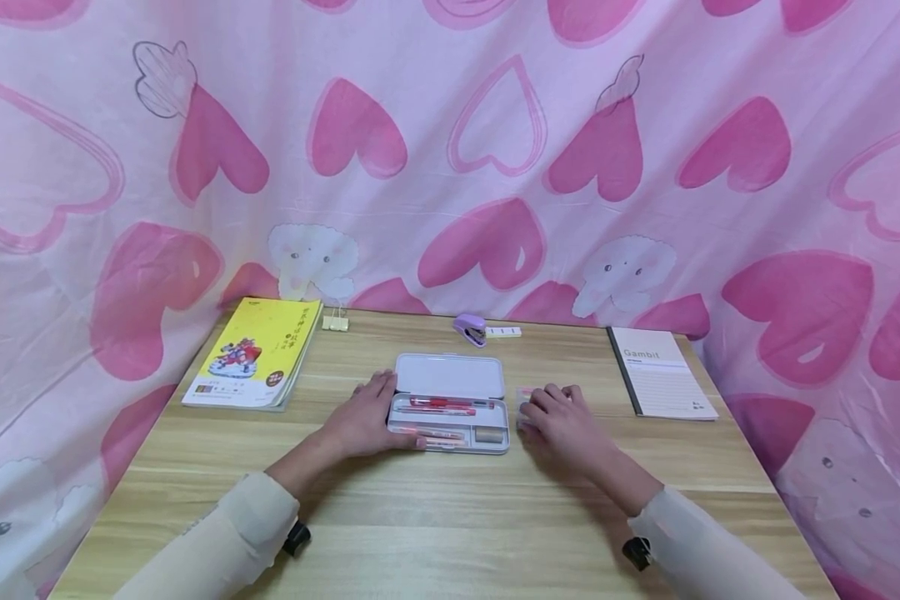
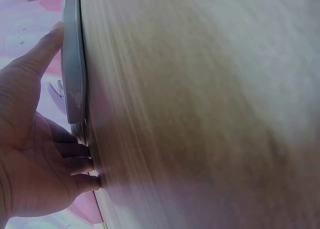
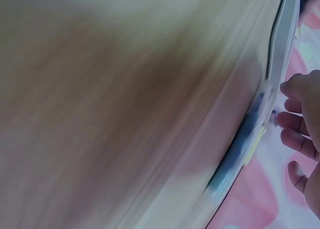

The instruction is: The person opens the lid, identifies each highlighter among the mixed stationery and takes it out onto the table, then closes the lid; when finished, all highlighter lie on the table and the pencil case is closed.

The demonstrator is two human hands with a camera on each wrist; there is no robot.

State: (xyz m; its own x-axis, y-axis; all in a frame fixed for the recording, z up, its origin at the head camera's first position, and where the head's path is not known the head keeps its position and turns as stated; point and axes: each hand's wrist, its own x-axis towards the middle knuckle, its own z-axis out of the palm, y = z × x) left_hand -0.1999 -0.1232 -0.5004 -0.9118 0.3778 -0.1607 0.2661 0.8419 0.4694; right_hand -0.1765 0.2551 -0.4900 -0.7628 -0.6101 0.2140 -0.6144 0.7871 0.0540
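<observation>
An opened white pencil case lies mid-table, its lid folded back. Red pens, paler pens and a grey-brown block are inside. My left hand rests at the case's left side, thumb along the front edge and the other fingers stretched past the left end. In the left wrist view the thumb touches the case wall. To the right of the case, my right hand, fingers loosely bent, is over a small flat translucent piece with a pink edge, partly hidden. A blurred blue strip lies near those fingers in the right wrist view.
A yellow book lies at the left with a binder clip beside it. Behind the case are a purple stapler and a white strip. A notebook is at the right. A heart-patterned curtain hangs behind the table.
</observation>
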